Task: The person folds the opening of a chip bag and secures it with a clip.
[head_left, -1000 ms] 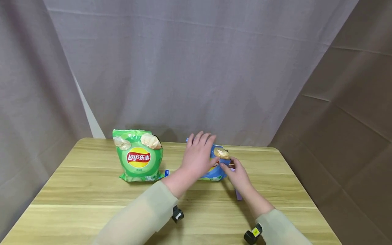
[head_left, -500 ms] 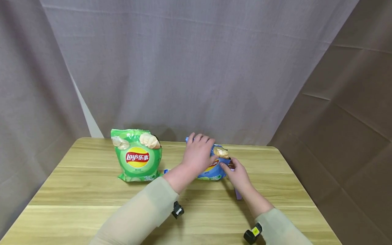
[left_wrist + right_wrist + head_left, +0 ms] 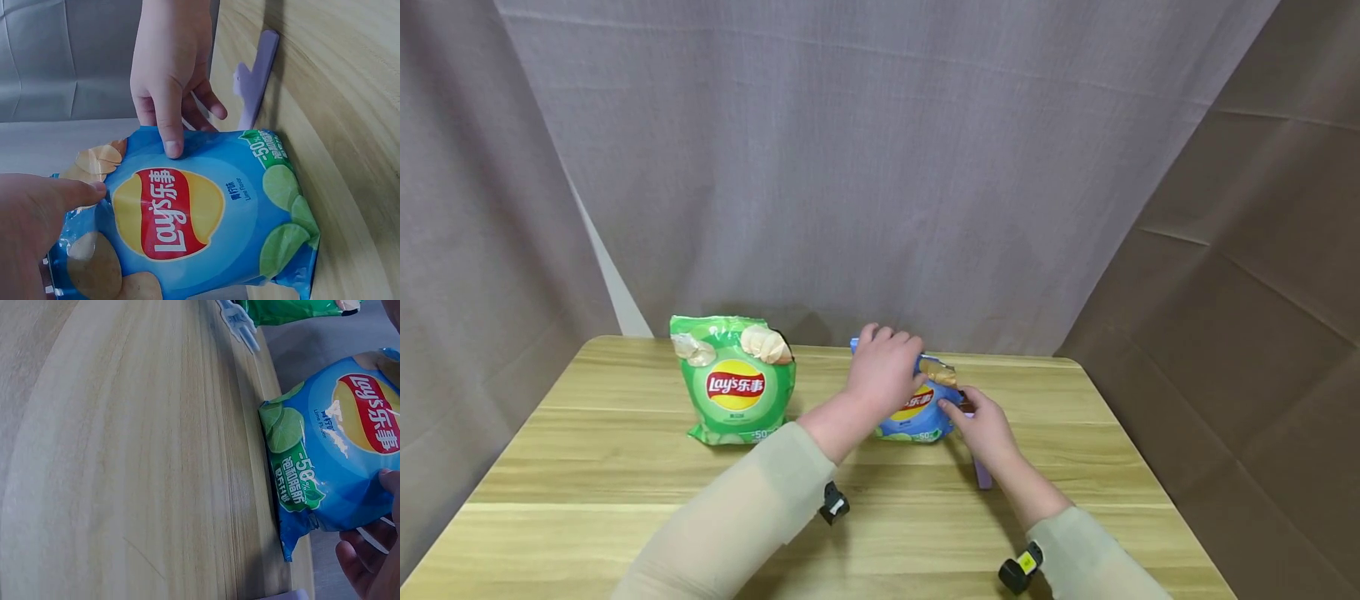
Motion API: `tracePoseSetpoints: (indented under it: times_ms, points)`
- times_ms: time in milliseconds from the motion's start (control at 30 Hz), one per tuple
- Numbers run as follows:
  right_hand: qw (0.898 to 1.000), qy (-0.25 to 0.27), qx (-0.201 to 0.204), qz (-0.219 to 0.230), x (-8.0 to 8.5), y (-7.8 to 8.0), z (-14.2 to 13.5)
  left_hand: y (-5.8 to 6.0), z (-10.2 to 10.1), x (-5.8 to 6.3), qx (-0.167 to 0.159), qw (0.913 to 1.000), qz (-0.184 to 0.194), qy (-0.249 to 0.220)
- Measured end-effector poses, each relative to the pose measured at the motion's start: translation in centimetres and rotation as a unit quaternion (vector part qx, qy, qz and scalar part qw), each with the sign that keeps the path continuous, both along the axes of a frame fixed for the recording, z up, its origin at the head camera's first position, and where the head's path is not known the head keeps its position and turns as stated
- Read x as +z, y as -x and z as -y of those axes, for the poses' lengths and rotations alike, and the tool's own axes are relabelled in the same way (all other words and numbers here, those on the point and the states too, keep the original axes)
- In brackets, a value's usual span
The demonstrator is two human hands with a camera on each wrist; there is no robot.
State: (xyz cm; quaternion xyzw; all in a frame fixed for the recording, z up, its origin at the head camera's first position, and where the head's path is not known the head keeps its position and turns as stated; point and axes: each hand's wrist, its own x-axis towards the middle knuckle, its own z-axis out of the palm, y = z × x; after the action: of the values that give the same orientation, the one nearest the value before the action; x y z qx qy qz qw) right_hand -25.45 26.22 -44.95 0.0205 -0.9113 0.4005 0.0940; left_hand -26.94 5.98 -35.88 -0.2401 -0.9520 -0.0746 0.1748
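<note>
Bag [image 3: 187,212] of glossy blue film, plump, contents hidden, lower edge on the wood-grain bench [image 3: 917,533]. I see the left hand [image 3: 883,371] pinching its top and the right hand [image 3: 988,429] its side, fingers [image 3: 211,100] curled partway around the bulge.

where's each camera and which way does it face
Head: worn on the head, looking forward and down at the table, green bag and blue bag; left hand, right hand and both sleeves show.
Left wrist: on that wrist, facing the blue bag's front; parts of both hands show.
Right wrist: on that wrist, facing table and blue bag; right hand at right edge.
Both wrist views share the blue bag and right hand.
</note>
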Motion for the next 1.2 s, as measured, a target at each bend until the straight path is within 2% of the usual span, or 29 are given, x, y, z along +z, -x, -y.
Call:
tracePoseSetpoints:
  times_ms: [333, 500, 700, 900, 1200]
  points:
    - [0.998, -0.052, -0.001, -0.027, 0.1, 0.1, 0.0, 0.3, -0.1, 0.2, -0.005, 0.9999, -0.011, 0.001]
    - [0.998, -0.06, 0.003, -0.022, 0.2, 0.2, -0.1, 0.6, 0.2, 0.1, -0.014, 0.9996, -0.025, 0.004]
    - [0.998, -0.068, 0.007, -0.013, 0.2, 0.2, -0.3, 0.8, 0.6, 0.1, -0.04, 0.9984, -0.037, 0.014]
    - [0.997, -0.078, 0.011, -0.008, 0.4, 0.0, -0.6, 1.0, 1.2, 0.4, -0.069, 0.9968, -0.04, 0.001]
    - [0.996, -0.083, 0.029, -0.008, 0.7, 0.0, -0.9, 0.8, 2.1, 1.3, -0.081, 0.9963, 0.016, -0.022]
